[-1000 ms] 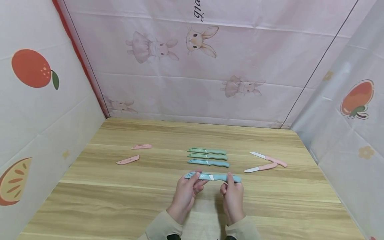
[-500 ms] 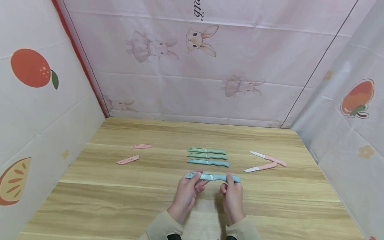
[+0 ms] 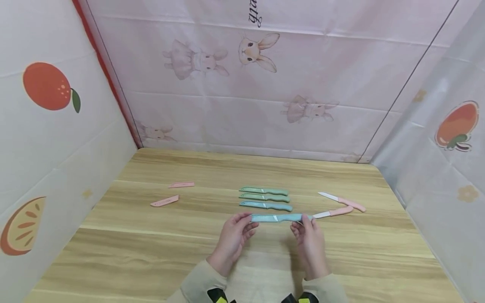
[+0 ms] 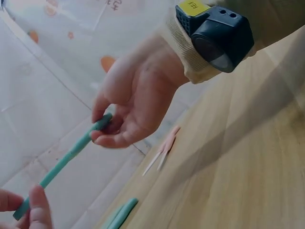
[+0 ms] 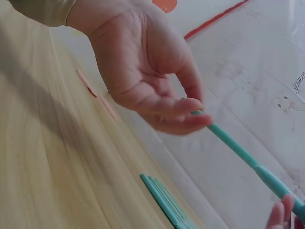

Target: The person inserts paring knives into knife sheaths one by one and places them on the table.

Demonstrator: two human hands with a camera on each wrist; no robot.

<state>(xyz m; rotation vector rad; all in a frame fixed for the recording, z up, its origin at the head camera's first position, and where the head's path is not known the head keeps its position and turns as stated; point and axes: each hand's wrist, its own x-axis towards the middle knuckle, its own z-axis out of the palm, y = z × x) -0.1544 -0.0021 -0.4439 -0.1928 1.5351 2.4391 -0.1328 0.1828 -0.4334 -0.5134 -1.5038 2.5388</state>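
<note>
Both hands hold a light blue paring knife (image 3: pixel 289 217) in its matching sheath (image 3: pixel 264 218), lying level above the table. My left hand (image 3: pixel 232 237) pinches the sheath at its tip end, between thumb and fingers. The handle's far end is pinched by my right hand (image 3: pixel 311 244). In the left wrist view the knife (image 4: pixel 59 164) stretches between the two hands, raised off the wood. Just beyond it, one blue sheathed knife (image 3: pixel 273 206) and two green sheathed knives (image 3: pixel 274 197) lie parallel in a row.
Two bare-bladed knives with pink handles (image 3: pixel 341 210) lie at the right, their handles crossing. Two pink sheaths (image 3: pixel 164 201) rest at the left. Printed cloth walls (image 3: pixel 227 122) stand behind and on both sides of the wooden table (image 3: pixel 151 248).
Both hands and the blue knife have shifted right and slightly away from the body. The left fingers now cover the sheath's tip, which stuck out past them before. The view has shifted slightly.
</note>
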